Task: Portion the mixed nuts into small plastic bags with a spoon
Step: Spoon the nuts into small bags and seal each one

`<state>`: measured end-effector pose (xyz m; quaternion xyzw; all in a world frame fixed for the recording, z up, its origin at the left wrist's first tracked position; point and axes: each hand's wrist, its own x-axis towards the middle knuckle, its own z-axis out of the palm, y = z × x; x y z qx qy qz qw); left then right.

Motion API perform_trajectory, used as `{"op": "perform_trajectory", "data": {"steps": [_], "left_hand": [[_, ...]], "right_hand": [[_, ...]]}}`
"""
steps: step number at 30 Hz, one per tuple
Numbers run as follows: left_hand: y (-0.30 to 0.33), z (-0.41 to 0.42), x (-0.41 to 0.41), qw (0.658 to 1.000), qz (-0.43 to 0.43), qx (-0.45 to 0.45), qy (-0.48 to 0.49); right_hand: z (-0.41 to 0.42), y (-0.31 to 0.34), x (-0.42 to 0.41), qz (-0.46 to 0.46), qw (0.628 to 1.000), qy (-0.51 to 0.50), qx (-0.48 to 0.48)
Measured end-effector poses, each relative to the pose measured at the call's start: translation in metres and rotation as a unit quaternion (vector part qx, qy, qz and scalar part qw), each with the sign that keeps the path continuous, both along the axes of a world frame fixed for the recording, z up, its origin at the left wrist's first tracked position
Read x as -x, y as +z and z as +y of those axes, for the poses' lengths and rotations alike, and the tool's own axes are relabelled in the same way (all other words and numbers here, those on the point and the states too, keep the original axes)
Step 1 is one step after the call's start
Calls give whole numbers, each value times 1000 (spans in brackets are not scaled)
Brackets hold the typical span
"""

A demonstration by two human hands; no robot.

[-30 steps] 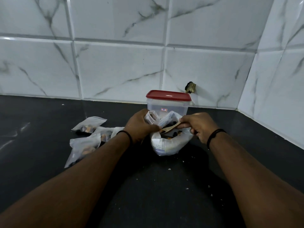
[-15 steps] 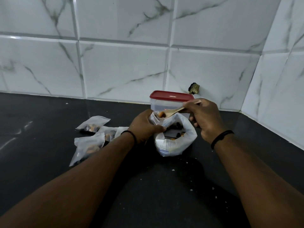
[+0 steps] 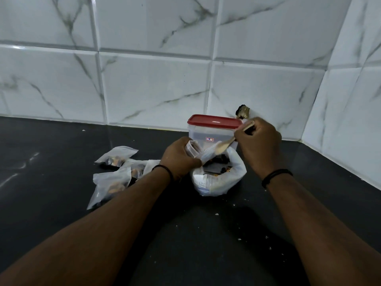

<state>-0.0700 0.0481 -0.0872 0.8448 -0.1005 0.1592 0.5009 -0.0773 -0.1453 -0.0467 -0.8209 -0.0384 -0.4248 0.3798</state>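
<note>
The nuts could spill here, I think. The wooden spoon (image 3: 223,145) is tipped down toward the big white bag of mixed nuts (image 3: 218,178), and its bowl hangs right at that bag's open top, just beside the small plastic bag (image 3: 192,148). The small bag's mouth looks narrow, so if the spoon tips too fast or misses, nuts may drop back into the big bag or bounce onto the black table (image 3: 185,244). Little crumbs already lie on the table near the front. The big bag is soft and stands only on its own folds, so a bump from a wrist could knock it over. The left hand (image 3: 181,157) is curled tight around the small plastic bag and pinches it near its open top, and it also rests against the rim of the big bag. If that pinch slips, the small bag may fold shut. The right hand (image 3: 258,141) is closed around the handle of the spoon, with the handle end poking out above the knuckles. I cannot tell if the spoon has any nuts in it now. Behind the hands stands a clear box with a red lid (image 3: 214,129), shut, close to the tiled wall. Off to the left, a few filled small bags (image 3: 115,172) lie in a loose heap on the table, apart from the big bag.
</note>
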Motion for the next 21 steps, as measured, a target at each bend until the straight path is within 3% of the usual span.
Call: {"op": "perform_trajectory", "data": {"steps": [3,5,21], "left_hand": [[0,-1,-1,1000,-15,0,24],[0,-2,-1,999,-22,1,28],[-1,-4,3,999,-31,-2,18]], "right_hand": [[-7,-14,-9,125,991,-28,28],[-9,-19,-11,161,986,-26,25],[4,-31,-20,183,983,-36,-7]]}}
